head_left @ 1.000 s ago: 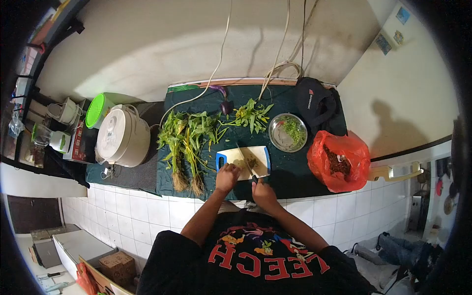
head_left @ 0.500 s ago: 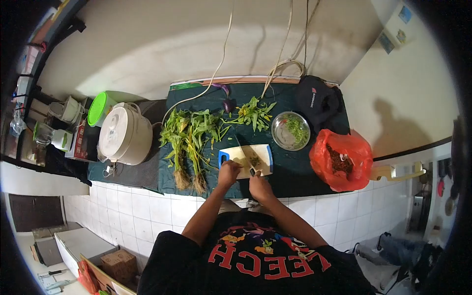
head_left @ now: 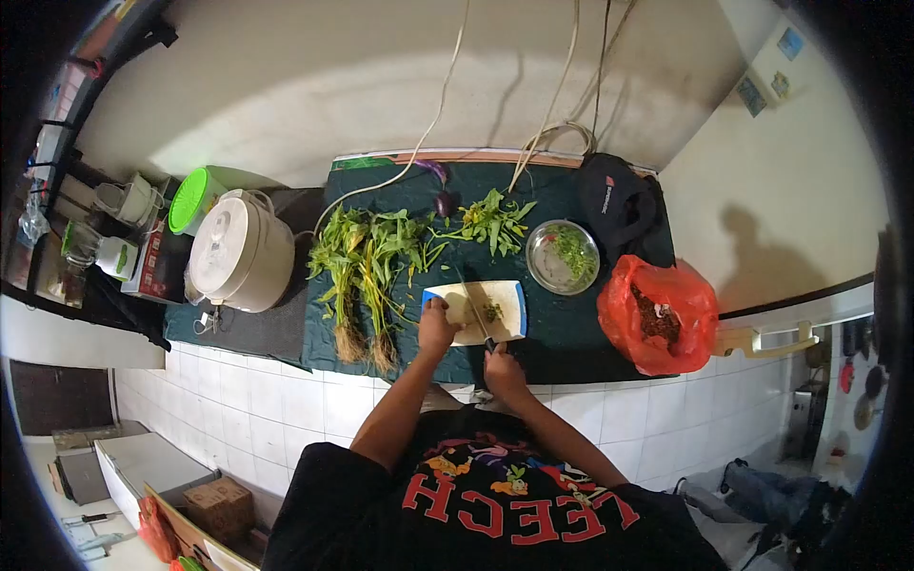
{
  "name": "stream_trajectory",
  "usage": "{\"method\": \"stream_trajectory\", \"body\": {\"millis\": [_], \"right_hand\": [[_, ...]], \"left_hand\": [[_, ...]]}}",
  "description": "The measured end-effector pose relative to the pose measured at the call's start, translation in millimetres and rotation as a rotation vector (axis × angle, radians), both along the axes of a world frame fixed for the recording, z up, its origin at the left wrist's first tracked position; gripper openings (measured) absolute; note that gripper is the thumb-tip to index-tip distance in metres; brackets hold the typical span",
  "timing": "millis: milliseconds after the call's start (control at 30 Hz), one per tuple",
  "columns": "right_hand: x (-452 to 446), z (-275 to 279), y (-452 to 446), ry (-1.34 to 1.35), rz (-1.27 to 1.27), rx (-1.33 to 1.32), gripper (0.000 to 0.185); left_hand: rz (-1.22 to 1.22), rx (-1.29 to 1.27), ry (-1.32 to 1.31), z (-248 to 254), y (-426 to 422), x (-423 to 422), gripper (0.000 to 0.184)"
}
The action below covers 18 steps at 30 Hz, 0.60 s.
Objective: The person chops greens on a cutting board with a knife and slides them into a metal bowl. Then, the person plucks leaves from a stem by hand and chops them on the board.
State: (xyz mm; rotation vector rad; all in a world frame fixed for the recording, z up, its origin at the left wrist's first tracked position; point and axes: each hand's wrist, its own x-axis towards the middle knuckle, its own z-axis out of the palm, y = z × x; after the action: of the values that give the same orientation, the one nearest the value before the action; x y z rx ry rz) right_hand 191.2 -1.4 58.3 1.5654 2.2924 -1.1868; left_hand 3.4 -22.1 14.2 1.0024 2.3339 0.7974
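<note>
Rectangular cream cutting board (head_left: 509, 297) had blue ends. Long grey metal knife (head_left: 474, 306) had black handle (head_left: 490, 344). Leafy long-stemmed bunches (head_left: 386, 252) were green touched with yellow, roots (head_left: 348, 344) brown. Smooth eggplant (head_left: 446, 204) looked dark purple to me. Round metal bowl (head_left: 538, 259) was silvery, chopped bits (head_left: 576, 255) inside bright green. Crumpled plastic bag (head_left: 695, 328) was orange-red, tablecloth (head_left: 571, 338) dark green. Black cloth shirt (head_left: 381, 523) bore red letters (head_left: 519, 525), multicoloured figures (head_left: 515, 486).

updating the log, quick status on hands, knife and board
Right hand gripping knife, blade across cutting board. Left hand at board's left end, grip unclear. Chopped greens just right of blade; nothing seen blocking it.
</note>
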Motion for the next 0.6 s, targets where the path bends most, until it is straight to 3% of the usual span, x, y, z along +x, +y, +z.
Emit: {"method": "stream_trajectory", "body": {"millis": [600], "right_hand": [[-19.8,18.9,19.5,0.017,0.060,0.049,0.038]], "left_hand": [[-0.015,-0.069,0.025,6.9,2.2,-3.5,0.059]]}}
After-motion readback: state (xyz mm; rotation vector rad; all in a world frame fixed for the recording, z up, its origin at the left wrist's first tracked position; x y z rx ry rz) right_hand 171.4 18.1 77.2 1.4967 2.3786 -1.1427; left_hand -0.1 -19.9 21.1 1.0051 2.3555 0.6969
